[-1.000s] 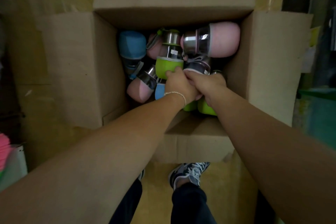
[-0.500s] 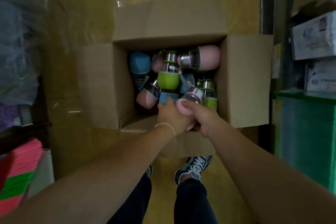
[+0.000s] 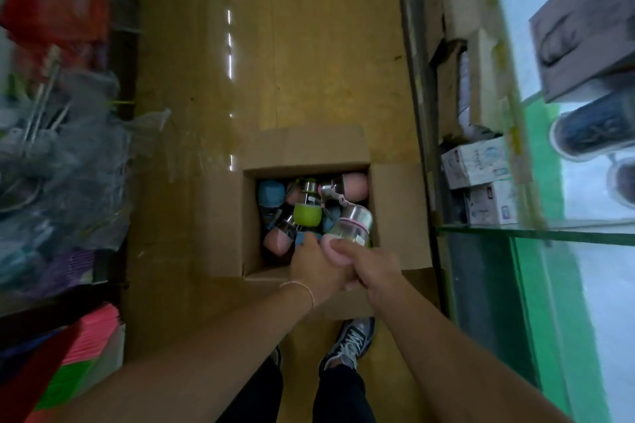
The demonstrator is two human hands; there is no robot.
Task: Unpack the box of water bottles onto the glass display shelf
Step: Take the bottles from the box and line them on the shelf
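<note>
An open cardboard box (image 3: 223, 216) sits on the floor, holding several water bottles in blue, pink and green. A green-based bottle (image 3: 307, 211) lies in the middle. My right hand (image 3: 369, 268) grips a pink bottle (image 3: 347, 233) with a steel cap, lifted over the box's near right corner. My left hand (image 3: 314, 268) is pressed against it from the left, fingers curled at the bottle's pink base; what else it holds is hidden. The glass display shelf (image 3: 536, 233) stands to the right.
White and brown cartons (image 3: 476, 163) sit on the lower shelves at right; a grey box (image 3: 584, 27) and dark round items rest on the glass top. Bagged goods (image 3: 58, 154) and coloured stacks (image 3: 89, 340) line the left. My feet (image 3: 348, 342) stand just behind the box.
Both hands have risen out of the box together with the pink bottle. My head has lifted, so the box looks smaller and the glass shelf on the right has come into view.
</note>
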